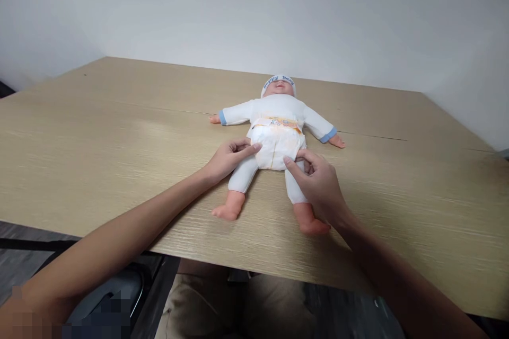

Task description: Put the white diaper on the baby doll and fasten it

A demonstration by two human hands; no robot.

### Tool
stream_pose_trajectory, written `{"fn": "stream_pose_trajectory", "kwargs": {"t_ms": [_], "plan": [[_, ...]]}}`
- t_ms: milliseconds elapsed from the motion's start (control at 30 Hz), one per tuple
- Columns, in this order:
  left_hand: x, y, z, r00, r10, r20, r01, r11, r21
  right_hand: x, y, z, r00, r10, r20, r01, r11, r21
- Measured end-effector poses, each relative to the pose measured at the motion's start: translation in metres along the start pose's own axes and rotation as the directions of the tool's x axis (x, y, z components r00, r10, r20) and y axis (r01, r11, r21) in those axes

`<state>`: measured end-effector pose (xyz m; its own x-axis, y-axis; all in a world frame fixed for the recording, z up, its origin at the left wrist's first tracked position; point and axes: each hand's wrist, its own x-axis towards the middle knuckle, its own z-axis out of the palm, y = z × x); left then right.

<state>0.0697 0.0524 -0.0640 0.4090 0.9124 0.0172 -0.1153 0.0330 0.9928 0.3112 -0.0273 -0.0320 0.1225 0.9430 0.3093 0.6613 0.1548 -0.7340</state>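
Note:
A baby doll (279, 105) in a white suit with blue cuffs lies on its back, its feet towards me and its arms spread. Round its hips is a white diaper (274, 148) with an orange patterned band at the waist. My left hand (234, 156) pinches the diaper's edge at the leg on the left, thumb on top and fingers curled underneath. On the other side, my right hand (316, 172) has thumb and forefinger closed on the diaper's edge by the other leg. The fingertips beneath the edges are partly hidden.
The doll lies on a wide wooden table (139, 153) with a thin seam across it. A pale wall (254, 16) stands behind the table. Below the near edge are my legs (234, 307) and a chair part (115, 291) at the left.

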Motion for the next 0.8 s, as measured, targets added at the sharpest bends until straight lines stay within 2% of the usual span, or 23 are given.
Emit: {"fn": "stream_pose_trajectory", "kwargs": {"t_ms": [200,433,633,800], "plan": [[0.0,0.001,-0.001,1.0,-0.002,-0.013,0.002,1.0,0.01,-0.001,0.002,0.0,0.999,-0.018,-0.028,0.017,0.999,-0.031],[-0.001,0.006,0.0,0.997,-0.043,-0.068,0.044,0.999,0.009,-0.001,0.002,-0.001,1.0,0.02,-0.017,-0.02,0.999,0.027],[-0.001,0.01,0.002,0.996,-0.037,-0.082,0.038,0.999,0.014,0.004,0.012,0.002,0.995,-0.017,-0.097,0.023,0.998,0.063],[-0.001,0.008,0.001,0.992,-0.024,-0.12,0.027,0.999,0.025,0.006,0.015,0.0,0.997,-0.04,-0.059,0.045,0.996,0.079]]}}
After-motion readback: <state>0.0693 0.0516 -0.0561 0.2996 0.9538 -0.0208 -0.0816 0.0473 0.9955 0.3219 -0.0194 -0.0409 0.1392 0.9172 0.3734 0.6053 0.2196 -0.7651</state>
